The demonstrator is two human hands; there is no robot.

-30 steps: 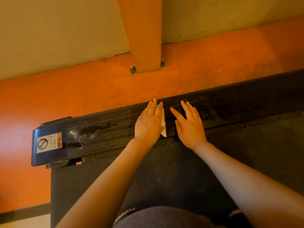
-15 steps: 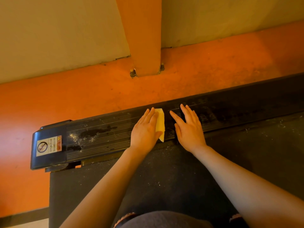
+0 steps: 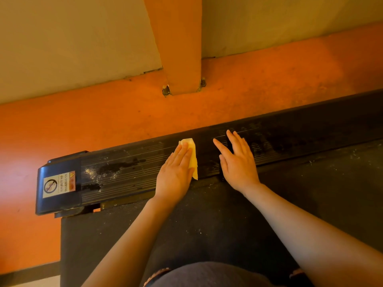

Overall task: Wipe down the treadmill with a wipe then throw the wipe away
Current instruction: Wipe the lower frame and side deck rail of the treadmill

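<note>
Warm, dim indoor light with a strong orange-yellow cast. Brightest patch on the orange floor (image 3: 269,85) at upper right; falls off toward the left edge. Treadmill side rail (image 3: 128,168) shows faint sheen along its ridges; its right end goes near black, detail lost. Wide-angle bending at frame edges. Focus sharp centrally; forearms at the bottom slightly soft.

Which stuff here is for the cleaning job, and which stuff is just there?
For the job:
- left hand, pressing the wipe flat
- wipe, yellow
- treadmill side rail, dusty
- treadmill belt
- right hand, resting flat on the rail

Just there:
- warning sticker
- orange floor
- orange post
- wall
</note>
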